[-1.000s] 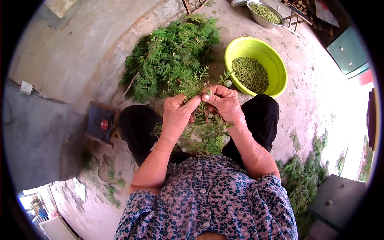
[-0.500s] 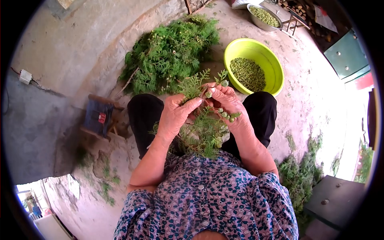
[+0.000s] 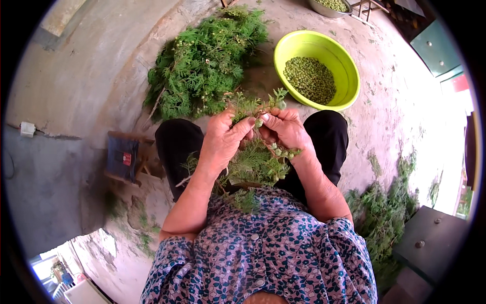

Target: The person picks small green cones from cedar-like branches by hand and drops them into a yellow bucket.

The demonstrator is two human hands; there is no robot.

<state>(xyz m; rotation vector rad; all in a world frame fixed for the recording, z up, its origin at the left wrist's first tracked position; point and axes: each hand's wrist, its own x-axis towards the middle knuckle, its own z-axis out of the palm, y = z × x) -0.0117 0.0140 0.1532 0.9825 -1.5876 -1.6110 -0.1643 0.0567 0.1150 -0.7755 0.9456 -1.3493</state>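
Observation:
My left hand (image 3: 223, 137) is closed around a leafy green conifer sprig (image 3: 245, 105) held above my lap. Close to it, my right hand (image 3: 287, 130) pinches the same sprig, its thumb at a small pale-green cone (image 3: 258, 122) between the two hands. Another cone (image 3: 281, 104) sits near the sprig's tip, and several more hang by my right wrist. More cut greenery (image 3: 255, 164) lies in my lap between my knees. Beyond my right knee stands a yellow-green plastic basin (image 3: 349, 83) with many small green cones (image 3: 310, 79) heaped inside.
A big pile of conifer branches (image 3: 207, 66) lies ahead to the left. At my left is a low folding stool (image 3: 122, 156). A metal bowl of cones (image 3: 331, 9) stands at the far edge. Loose branches (image 3: 382, 218) and a dark cabinet (image 3: 430, 243) are at the right.
My hands have come slightly closer together on the sprig, the right thumb moving down to the cone between them. The surroundings have shifted a little as my head moved.

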